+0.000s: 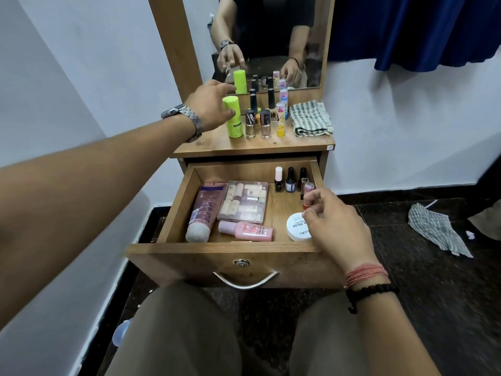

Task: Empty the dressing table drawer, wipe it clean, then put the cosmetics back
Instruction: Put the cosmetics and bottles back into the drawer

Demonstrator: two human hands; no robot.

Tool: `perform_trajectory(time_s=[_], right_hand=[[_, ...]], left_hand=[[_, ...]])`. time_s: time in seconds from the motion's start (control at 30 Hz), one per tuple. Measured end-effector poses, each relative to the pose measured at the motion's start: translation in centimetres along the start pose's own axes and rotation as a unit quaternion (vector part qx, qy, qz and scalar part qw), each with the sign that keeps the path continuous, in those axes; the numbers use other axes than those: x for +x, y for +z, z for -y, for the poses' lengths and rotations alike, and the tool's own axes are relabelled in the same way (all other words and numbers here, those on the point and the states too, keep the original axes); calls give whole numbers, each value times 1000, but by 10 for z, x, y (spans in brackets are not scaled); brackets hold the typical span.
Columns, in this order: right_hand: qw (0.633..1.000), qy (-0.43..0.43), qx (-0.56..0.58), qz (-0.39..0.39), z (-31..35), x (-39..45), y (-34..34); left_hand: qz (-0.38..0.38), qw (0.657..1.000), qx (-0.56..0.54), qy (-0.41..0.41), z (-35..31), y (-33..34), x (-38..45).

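The open wooden drawer (189, 256) is only partly emptied, I judge. Several cosmetics already stand on the wooden table top (217, 146) under the mirror (271, 36), while others lie inside the drawer. So the wiping and the putting back are not yet done, and the folded checked cloth (311, 118) rests unused at the right end of the top.

The left hand (210, 104) is at the lime-green plastic stick (232, 116) on the top; its fingers are spread beside the cap and the thumb touches the stick, but I cannot tell if it truly grips. The right hand (333, 215) is inside the drawer at the right side, and its curled fingers pinch a small red-capped bottle (307, 203), just above a round white jar (297, 226).

In the drawer I count one pink squeeze tube (202, 210), one clear plastic case of small tubes (242, 200), one small pink bottle lying flat (245, 230), the white jar, three upright nail polish bottles (290, 179) at the back, and one pink-capped item beside them that is partly hidden.

On the top there is one green stick, about five or six nail polish bottles (250, 123), and a few colourful lip balm sticks (280, 119); the mirror doubles some, so the exact number is not sure.
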State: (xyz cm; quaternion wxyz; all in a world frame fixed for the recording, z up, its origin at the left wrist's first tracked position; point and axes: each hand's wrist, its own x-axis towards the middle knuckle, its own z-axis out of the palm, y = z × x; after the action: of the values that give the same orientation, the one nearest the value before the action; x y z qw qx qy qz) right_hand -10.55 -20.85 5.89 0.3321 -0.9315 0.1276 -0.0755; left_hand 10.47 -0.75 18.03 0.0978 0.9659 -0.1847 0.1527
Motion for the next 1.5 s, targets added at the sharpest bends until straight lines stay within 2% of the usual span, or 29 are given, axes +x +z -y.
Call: perform_trajectory(time_s=[0.17, 0.43, 0.63, 0.87, 0.97, 1.13, 1.23, 1.5], right_hand=[[1000, -3, 8, -1, 0, 1, 1], [1000, 2, 1, -4, 0, 0, 1], [1000, 7, 4, -7, 2, -1, -1], [1000, 9, 8, -2, 3, -1, -2], [1000, 5, 6, -2, 3, -2, -2], [1000, 7, 2, 1, 4, -2, -3], [1000, 7, 0, 1, 4, -3, -3], [1000, 10, 1, -6, 3, -2, -2]], left_hand=[[-6, 1000, 0, 3, 3, 6, 6], [-6, 997, -66, -37, 3, 6, 9], [-36, 995, -89, -26, -1, 2, 2], [-111, 985, -131, 20, -1, -20, -47], [-68, 983, -165, 49, -1, -29, -80], [58, 978, -171, 103, 3, -17, -133], [135, 972, -167, 98, 9, 1, -152], [189, 967, -143, 97, 17, 25, -159]])
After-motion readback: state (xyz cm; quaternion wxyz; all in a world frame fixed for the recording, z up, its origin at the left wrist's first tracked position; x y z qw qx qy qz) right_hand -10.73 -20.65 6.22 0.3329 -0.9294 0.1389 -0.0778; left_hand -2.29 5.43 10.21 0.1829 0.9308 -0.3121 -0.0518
